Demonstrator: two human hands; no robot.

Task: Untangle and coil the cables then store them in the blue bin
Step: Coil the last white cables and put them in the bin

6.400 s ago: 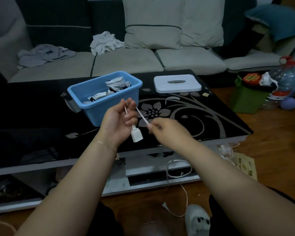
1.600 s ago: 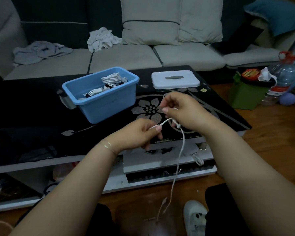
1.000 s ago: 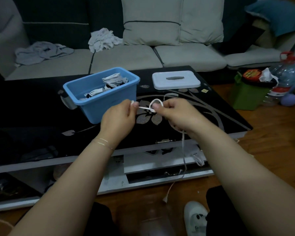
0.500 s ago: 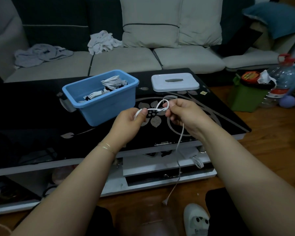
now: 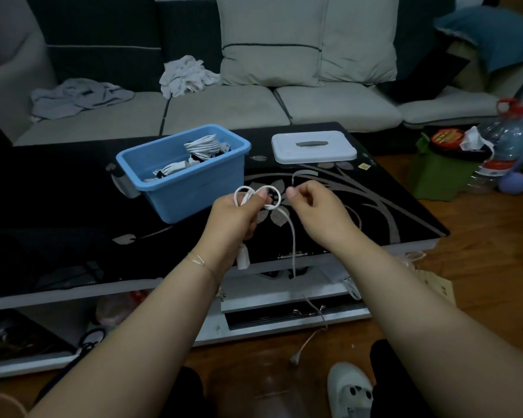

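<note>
2 loops of white cable [image 5: 286,218] | left hand [image 5: 236,218] grips them | right hand [image 5: 317,211] clenched, just beside

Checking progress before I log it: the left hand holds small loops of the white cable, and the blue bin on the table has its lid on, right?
Not quite. The head view shows the blue bin open, coiled cables visible inside; its white lid lies beside it on the table. The left hand does hold loops of the white cable.

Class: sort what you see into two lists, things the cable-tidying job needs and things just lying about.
Job: white cable, blue bin, coiled cables inside it, left hand, right hand.

Lying about: white lid, cloths, cushions, bottle, green bag.
</note>
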